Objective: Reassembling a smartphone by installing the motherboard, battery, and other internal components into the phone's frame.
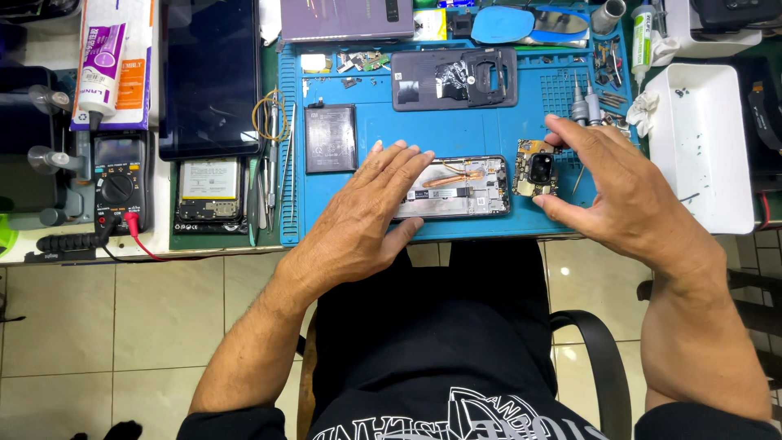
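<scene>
An opened phone body [464, 186] lies on the blue work mat [456, 134] near its front edge, its insides showing. My left hand [366, 216] rests flat on the phone's left end, fingers spread. To the right, my right hand [611, 183] pinches a small circuit board with a camera module [536, 169] between thumb and fingers, just beside the phone's right end. A black battery [331, 138] lies on the mat left of the phone. A dark phone back cover [454, 78] sits further back.
A multimeter [119, 183] with a red lead, a dark tablet [209, 77], a second opened device [210, 194] and tweezers [273, 147] sit left of the mat. A white tray [702, 147] stands right. Screwdrivers [585, 106] and small parts lie at the mat's back right.
</scene>
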